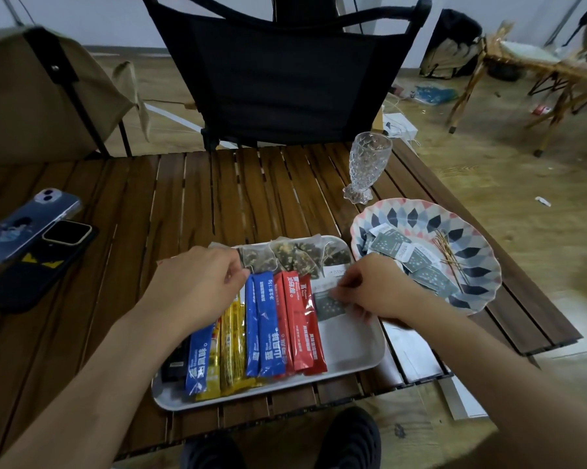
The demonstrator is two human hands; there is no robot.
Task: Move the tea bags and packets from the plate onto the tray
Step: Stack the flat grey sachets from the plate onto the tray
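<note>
Dark brown wooden slats make up your table (184, 198), which stands on a pale wood-look floor (522, 184) with a black fabric folding chair (278, 72) across from you. Your right hand (373, 289) pinches a grey-green square packet (331, 304) lying on the white rectangular tray (353, 343), beside the red, blue and yellow stick packets (268, 326) and the mesh tea bags (292, 255). Your left hand (197, 286) has its fingers curled at the sticks' far ends; whether it grips anything, you cannot tell. More grey-green packets (417, 262) lie on the patterned scalloped plate (471, 255), just right of the tray.
</note>
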